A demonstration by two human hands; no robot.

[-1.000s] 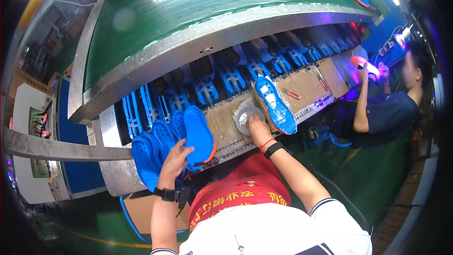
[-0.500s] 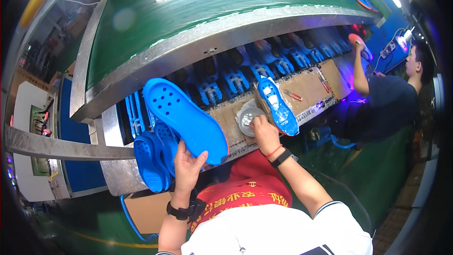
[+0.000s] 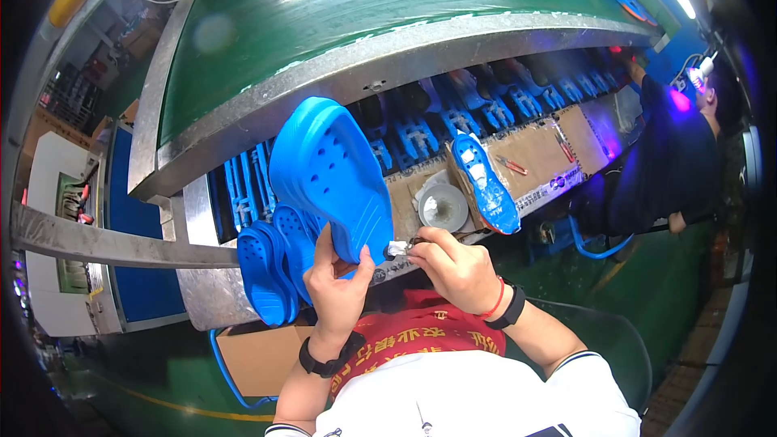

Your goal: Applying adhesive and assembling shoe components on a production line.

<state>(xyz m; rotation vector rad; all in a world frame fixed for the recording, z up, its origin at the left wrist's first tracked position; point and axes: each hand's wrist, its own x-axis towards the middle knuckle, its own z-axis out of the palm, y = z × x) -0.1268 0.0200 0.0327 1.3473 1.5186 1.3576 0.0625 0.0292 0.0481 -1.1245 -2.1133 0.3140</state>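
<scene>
A perforated blue shoe sole [image 3: 332, 170] stands raised over the near edge of a workbench, gripped at its near end by a worker's left hand [image 3: 338, 299], the thumb pressed on the sole and the other fingers tucked behind it. Its long axis runs from far left to near right, the rounded, hole-dotted end pointing away from the worker and the grooved end toward the body.

The right hand [image 3: 460, 269] pinches a small brush-like tool [image 3: 398, 248] between closed fingertips, its white-coated tip aimed left at the sole's near right edge. Tip and edge lie side by side; whether they touch cannot be told from this angle. The left hand is nearer the sole, bearing it, while the right fingers sit just to the right of it, with the tool bridging the gap.

Just beyond the right hand, a grey bowl [image 3: 460, 210] holds whitish residue. To its right, a second blue sole [image 3: 495, 194], glossy and patched with white, lies lengthwise from far left to near right. More blue soles [image 3: 263, 275] lean together at left, and red-handled pliers [image 3: 511, 166] rest on cardboard [image 3: 536, 142] at right.
</scene>
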